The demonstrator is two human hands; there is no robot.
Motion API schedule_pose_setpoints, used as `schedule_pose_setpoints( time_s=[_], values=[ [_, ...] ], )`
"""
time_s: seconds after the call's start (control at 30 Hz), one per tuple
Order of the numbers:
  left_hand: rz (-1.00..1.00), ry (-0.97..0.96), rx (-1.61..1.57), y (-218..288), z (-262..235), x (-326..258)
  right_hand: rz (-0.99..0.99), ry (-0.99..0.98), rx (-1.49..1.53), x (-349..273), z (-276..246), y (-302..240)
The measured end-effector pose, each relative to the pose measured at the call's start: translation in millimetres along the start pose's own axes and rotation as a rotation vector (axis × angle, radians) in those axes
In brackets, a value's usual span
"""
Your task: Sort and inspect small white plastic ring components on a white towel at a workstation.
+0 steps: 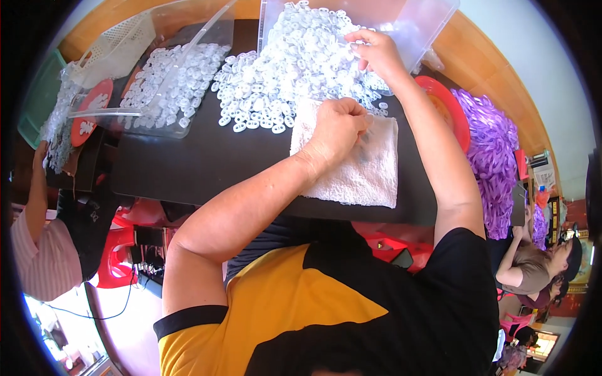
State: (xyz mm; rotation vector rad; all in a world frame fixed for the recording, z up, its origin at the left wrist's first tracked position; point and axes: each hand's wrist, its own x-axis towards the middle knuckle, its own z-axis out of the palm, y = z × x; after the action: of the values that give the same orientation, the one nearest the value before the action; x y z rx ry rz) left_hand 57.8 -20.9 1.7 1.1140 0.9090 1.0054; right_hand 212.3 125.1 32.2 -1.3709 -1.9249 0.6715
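Observation:
A large heap of small white oval plastic pieces with holes (pixel 295 69) spills from a clear plastic bin (pixel 420 31) onto the dark table. My right hand (pixel 379 53) is over the right side of the heap, its fingers apart and nothing visible in them. Nearer to me, my left hand (pixel 342 125) is above a folded white towel (pixel 364 178), with fingers closed in a pinch. Whatever those fingers hold, if anything, is hidden. A few loose white pieces lie by the towel's far right corner.
At left, a clear bin (pixel 182 128) holds more white pieces. A red dish (pixel 94 113) stands beyond it, and a red bowl (pixel 448 109) is by my right forearm. Purple strips (pixel 489 150) are piled at right. Other people work on both sides.

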Motion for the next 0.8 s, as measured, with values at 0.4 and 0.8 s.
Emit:
schedule_pose_setpoints(
  time_s=[0.4,0.8],
  values=[
    [0.048,0.223,-0.227,12,-12,5,0.098,0.036,0.267,-23,-11,3],
    [0.044,0.282,-0.297,13,-17,11,0.003,0.17,0.238,-33,-9,9]
  ],
)
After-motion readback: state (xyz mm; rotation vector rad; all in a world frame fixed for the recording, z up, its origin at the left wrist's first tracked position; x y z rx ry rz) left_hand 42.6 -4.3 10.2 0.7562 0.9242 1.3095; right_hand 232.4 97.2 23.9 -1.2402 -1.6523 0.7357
